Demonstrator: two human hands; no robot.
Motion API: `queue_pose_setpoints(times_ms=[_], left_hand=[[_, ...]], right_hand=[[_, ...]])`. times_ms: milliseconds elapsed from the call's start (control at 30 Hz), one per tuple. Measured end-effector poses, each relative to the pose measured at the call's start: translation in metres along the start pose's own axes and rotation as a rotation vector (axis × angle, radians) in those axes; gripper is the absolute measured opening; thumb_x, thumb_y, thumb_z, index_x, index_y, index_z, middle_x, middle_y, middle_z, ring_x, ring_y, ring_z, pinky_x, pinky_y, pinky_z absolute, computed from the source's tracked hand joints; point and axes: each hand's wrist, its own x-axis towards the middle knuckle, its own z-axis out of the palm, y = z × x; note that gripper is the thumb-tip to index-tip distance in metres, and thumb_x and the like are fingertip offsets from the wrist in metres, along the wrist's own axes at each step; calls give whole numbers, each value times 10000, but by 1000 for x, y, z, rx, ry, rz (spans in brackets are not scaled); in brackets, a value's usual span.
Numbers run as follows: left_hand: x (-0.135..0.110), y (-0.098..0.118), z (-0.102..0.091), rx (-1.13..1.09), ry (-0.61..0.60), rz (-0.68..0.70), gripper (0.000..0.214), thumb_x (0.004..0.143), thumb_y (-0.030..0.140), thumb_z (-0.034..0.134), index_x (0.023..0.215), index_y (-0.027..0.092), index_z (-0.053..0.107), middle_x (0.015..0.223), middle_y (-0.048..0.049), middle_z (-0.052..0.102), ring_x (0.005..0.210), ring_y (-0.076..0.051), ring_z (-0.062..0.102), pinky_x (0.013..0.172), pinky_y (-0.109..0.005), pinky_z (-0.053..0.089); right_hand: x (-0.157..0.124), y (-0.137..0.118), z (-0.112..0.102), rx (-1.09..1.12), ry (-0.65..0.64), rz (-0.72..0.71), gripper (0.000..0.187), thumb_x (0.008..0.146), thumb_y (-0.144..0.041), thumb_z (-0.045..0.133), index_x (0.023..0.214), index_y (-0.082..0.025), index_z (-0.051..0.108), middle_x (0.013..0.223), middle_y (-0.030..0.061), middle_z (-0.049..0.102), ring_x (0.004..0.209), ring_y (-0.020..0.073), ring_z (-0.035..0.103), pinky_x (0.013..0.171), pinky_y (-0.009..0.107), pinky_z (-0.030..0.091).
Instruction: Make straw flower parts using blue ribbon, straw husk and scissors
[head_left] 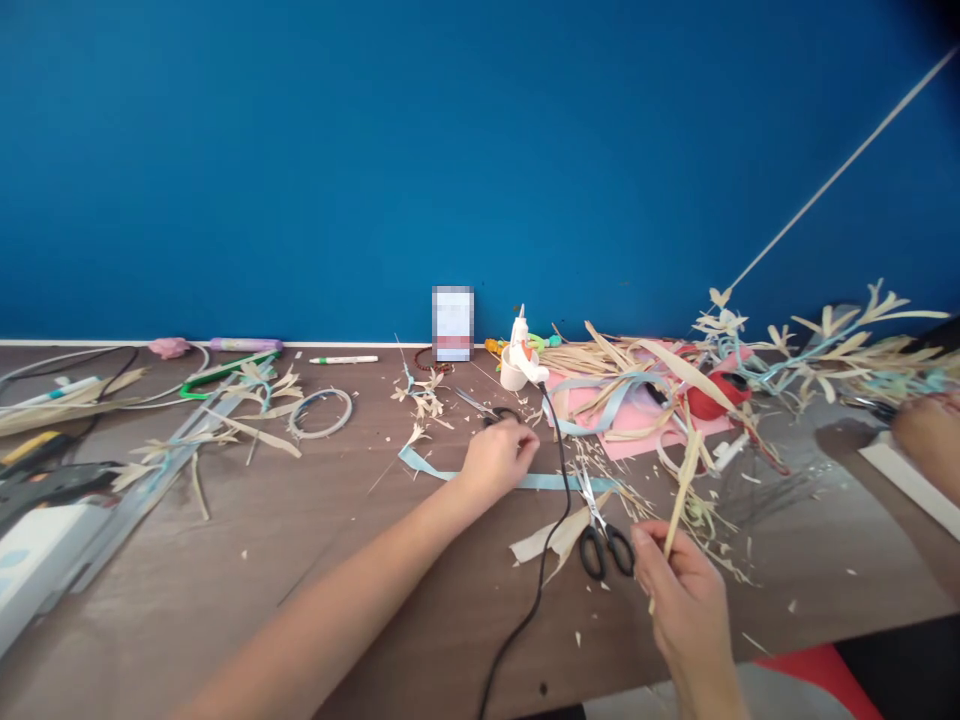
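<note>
My right hand (686, 590) pinches a pale strip of dried leaf (681, 490), which points up and away from me. My left hand (499, 462) is closed, its fingers curled down over a light blue ribbon (551, 482) on the table; what it holds, if anything, is hidden. Just beyond its knuckles lie small scissors (478, 404) with dark handles. Beside my right hand, scissors with black handles (606, 552) lie across the ribbon's right end. A wider piece of dried leaf (551, 535) lies left of them, partly under a black cord (559, 440).
A white glue gun (521, 345) stands in a white cup (513, 372), its cord crossing the table. Dried strips (611, 365) pile over pink sheets (611, 410). Leaf sprigs (825, 340) lie right, near another person's hand (930, 440). A tape roll (321, 413) lies left.
</note>
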Motion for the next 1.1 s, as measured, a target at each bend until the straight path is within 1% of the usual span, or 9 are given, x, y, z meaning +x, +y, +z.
queue_pose_setpoints(times_ms=[100,200,400,567,633,700,833,967,1100], left_hand=[[-27,8,6,-20,-217,84,198,755,276,457,763,212,643,783,-22,648,711,-160,577,652,-245,423],[-44,11,14,-29,-324,116,173,722,280,487,759,218,644,749,-12,656,681,-161,580,625,-245,424],[-48,13,20,20,-403,81,201,655,208,522,821,230,634,736,-10,671,681,-181,592,622,-259,429],[-48,16,23,55,-420,74,245,642,151,485,826,223,630,771,-35,669,719,-200,601,643,-279,440],[-48,18,24,80,-413,52,231,645,148,472,796,210,636,779,-54,667,719,-210,605,641,-288,441],[-49,21,24,98,-413,24,210,647,150,464,750,195,642,771,-71,665,710,-225,609,632,-301,443],[-49,28,21,106,-436,-17,203,623,134,461,700,190,640,743,-86,662,692,-250,611,610,-329,445],[-48,32,17,117,-437,-38,199,655,162,447,704,171,639,746,-118,656,688,-259,609,597,-339,446],[-49,28,9,117,-418,-41,179,646,167,459,695,180,630,731,-104,658,675,-246,604,597,-323,435]], right_hand=[[4,2,-6,-106,-10,-21,289,691,-420,566,767,-142,589,492,-26,500,422,100,423,416,218,334],[8,2,-11,-362,-67,-60,267,689,-417,547,765,-164,589,574,6,579,499,142,512,498,246,408],[15,19,-33,-812,-139,-147,310,735,-436,437,908,-198,535,729,52,648,611,207,603,568,299,454],[23,34,-59,-1030,-42,-291,306,766,-319,331,939,-171,535,816,99,612,685,234,593,569,333,450],[23,31,-59,-1054,26,-436,305,764,-330,356,926,-153,545,892,132,579,797,263,560,666,370,440],[18,26,-49,-1026,-7,-497,288,764,-378,408,881,-161,557,867,124,573,820,260,538,725,374,422],[4,18,-18,-1015,-261,-278,275,741,-440,476,849,-194,537,768,55,587,672,200,574,576,287,426],[1,16,-4,-1135,-269,-187,230,747,-382,458,855,-197,542,834,59,604,642,205,592,528,284,388],[11,10,-14,-1086,-335,-90,163,712,-302,475,775,-198,584,695,42,620,614,204,585,539,285,378]])
